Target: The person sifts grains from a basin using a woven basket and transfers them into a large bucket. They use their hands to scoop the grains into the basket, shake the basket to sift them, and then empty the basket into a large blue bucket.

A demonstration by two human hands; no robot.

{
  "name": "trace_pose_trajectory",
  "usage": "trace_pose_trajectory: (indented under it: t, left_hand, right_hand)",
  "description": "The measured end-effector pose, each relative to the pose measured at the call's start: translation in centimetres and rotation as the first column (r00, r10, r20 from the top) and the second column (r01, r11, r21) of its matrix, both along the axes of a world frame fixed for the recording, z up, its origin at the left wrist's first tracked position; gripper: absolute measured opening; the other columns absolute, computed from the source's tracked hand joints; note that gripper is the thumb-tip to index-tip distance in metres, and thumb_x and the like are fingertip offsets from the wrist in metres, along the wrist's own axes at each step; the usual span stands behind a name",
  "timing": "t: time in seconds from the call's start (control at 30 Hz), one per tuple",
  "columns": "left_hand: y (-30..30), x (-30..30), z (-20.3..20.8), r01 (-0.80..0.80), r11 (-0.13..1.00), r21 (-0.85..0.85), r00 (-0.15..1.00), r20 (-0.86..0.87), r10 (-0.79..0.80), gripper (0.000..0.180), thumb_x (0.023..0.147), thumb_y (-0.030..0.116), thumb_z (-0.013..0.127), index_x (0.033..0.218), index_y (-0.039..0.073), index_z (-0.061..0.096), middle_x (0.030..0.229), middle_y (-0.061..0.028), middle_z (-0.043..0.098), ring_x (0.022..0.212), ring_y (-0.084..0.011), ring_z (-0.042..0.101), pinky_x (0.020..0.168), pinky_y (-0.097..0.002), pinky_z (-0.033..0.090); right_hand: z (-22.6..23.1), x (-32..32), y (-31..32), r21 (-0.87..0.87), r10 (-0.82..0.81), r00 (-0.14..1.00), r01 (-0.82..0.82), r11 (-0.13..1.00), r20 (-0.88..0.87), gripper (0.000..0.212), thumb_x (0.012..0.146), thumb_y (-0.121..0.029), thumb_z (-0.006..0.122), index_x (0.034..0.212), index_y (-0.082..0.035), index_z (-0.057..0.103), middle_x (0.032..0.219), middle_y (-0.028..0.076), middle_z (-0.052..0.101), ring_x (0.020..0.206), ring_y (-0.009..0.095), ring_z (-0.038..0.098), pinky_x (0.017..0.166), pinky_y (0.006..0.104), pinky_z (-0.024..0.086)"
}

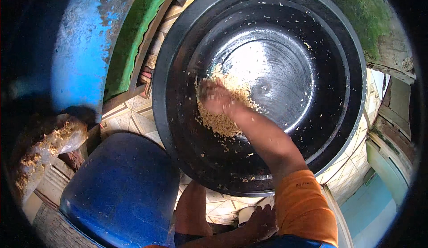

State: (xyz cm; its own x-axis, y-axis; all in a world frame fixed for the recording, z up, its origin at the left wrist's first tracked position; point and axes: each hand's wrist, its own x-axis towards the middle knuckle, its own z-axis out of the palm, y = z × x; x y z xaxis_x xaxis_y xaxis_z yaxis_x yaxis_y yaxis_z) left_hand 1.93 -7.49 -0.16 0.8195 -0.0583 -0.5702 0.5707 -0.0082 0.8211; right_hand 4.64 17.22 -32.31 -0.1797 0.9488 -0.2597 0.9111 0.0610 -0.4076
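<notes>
My right hand (217, 100) reaches down into a large black round basin (330, 109). It is in a heap of pale tan, damp-looking crumbly meal (223, 123) on the basin's left side. Motion smears the fingers, so I cannot tell whether they close on any of the meal. Below the basin's near rim, my left hand (263, 221) lies in shadow close to my body, its bent fingertips slightly apart. Nothing shows in it.
An upturned-looking blue plastic container (125, 185) stands left of the basin. Behind it are a worn blue drum (80, 56) and a crumb-covered pale bag (55, 147). A mossy wall (356, 16) borders the far right. Patterned tiles (133, 114) cover the floor.
</notes>
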Motion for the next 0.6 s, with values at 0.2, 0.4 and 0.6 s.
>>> trace_pose_trajectory:
  t: [0.2, 0.4, 0.6]
  left_hand:
    - [0.6, -0.1, 0.4, 0.027, 0.999, -0.023, 0.998, 0.064, -0.025, 0.047, 0.088, 0.029, 0.049, 0.122, -0.002, 0.048, 0.101, -0.0165, 0.058, 0.091, -0.0302, 0.053, 0.070, -0.0458, 0.040]
    - [-7.7, -0.4, -1.8, -0.474, 0.778, -0.413, 0.876, -0.134, 0.463, 0.043, 0.090, 0.034, 0.047, 0.123, 0.006, 0.051, 0.116, -0.0161, 0.055, 0.104, -0.0284, 0.049, 0.076, -0.0421, 0.036]
    - [1.2, 0.2, 1.2, -0.004, 0.982, -0.188, 0.999, -0.033, -0.002, 0.044, 0.091, 0.034, 0.047, 0.123, 0.004, 0.050, 0.121, -0.0182, 0.052, 0.106, -0.0308, 0.049, 0.079, -0.0453, 0.038]
  right_hand:
    - [10.6, -1.2, -2.4, -0.031, -0.235, 0.858, 0.249, 0.968, -0.456, 0.043, 0.090, -0.025, 0.050, 0.122, 0.003, 0.051, 0.132, 0.018, 0.047, 0.120, 0.036, 0.047, 0.108, 0.0474, 0.028]
    - [11.5, -8.7, -5.8, -0.040, -0.329, 0.504, 0.501, 0.864, -0.799, 0.052, 0.093, -0.025, 0.048, 0.133, 0.006, 0.037, 0.132, 0.031, 0.039, 0.126, 0.047, 0.034, 0.110, 0.0469, 0.023]
    - [11.8, -6.9, -12.0, -0.352, -0.446, 0.715, 0.289, 0.890, -0.539, 0.067, 0.094, -0.026, 0.045, 0.144, 0.004, 0.013, 0.149, 0.029, 0.006, 0.138, 0.044, 0.013, 0.112, 0.0451, 0.018]
